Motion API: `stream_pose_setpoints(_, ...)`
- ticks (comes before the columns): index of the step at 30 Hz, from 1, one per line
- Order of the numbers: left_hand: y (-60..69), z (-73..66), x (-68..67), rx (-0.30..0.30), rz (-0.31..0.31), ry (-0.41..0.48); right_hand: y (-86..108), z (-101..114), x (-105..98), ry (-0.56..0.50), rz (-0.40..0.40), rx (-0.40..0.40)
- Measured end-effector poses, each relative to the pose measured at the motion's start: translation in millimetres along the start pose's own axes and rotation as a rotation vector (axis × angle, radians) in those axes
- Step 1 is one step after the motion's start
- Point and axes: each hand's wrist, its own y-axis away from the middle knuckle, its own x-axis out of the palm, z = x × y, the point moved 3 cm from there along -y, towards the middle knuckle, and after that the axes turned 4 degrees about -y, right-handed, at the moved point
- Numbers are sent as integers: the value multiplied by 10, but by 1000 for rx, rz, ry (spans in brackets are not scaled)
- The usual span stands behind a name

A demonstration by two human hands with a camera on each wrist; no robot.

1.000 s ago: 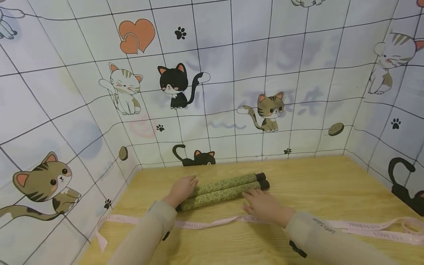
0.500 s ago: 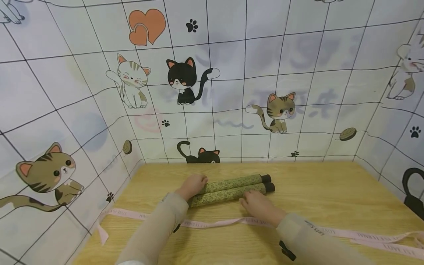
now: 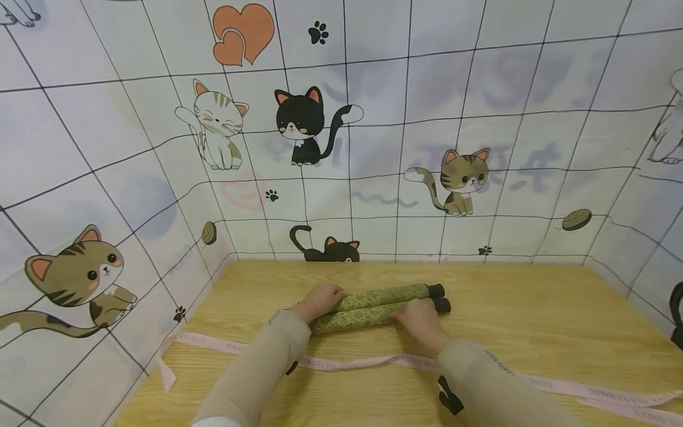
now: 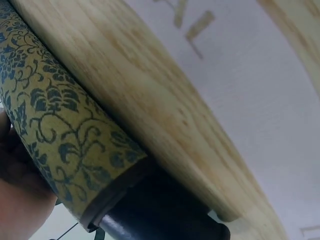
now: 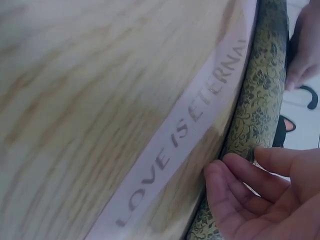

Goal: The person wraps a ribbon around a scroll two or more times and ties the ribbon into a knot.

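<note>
A rolled scroll (image 3: 363,318) lies slightly slanted on the wooden table, its two rolls side by side. Dark floral pattern covers its yellow-green cloth, and black knobs (image 3: 441,305) stick out at the right end. My left hand (image 3: 319,301) grips the far roll toward its left end; its fingers are partly hidden behind the roll in the left wrist view. Near the right end, my right hand (image 3: 421,323) pinches the near roll. Its thumb and curled fingers meet at the cloth (image 5: 260,105) in the right wrist view.
A long pink ribbon (image 3: 363,363) with printed letters runs across the table (image 3: 512,314) in front of the scroll, passing under both forearms. Cat-printed white sheeting (image 3: 373,148) encloses the back and sides.
My right hand's fingers, flatter before, have curled in at the near roll. My left hand has shifted slightly right along the scroll. The head view has turned a little left.
</note>
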Motion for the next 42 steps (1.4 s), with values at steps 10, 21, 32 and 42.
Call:
stream_pose_setpoints(10,-23,24,8,23,25,69,-69,-130,47,-568,97,329)
stream_pose_setpoints(21,-55,-23,79,3,58,49,19,-99,124,-1089,199,506)
stream_pose_setpoints(32,-82,-194,125,52,-33,-92,3,133,186,-1148,90,509)
stream_pose_setpoints(42,-130,-355,196,13,-3,-82,-5,73,168,-1117,52,513)
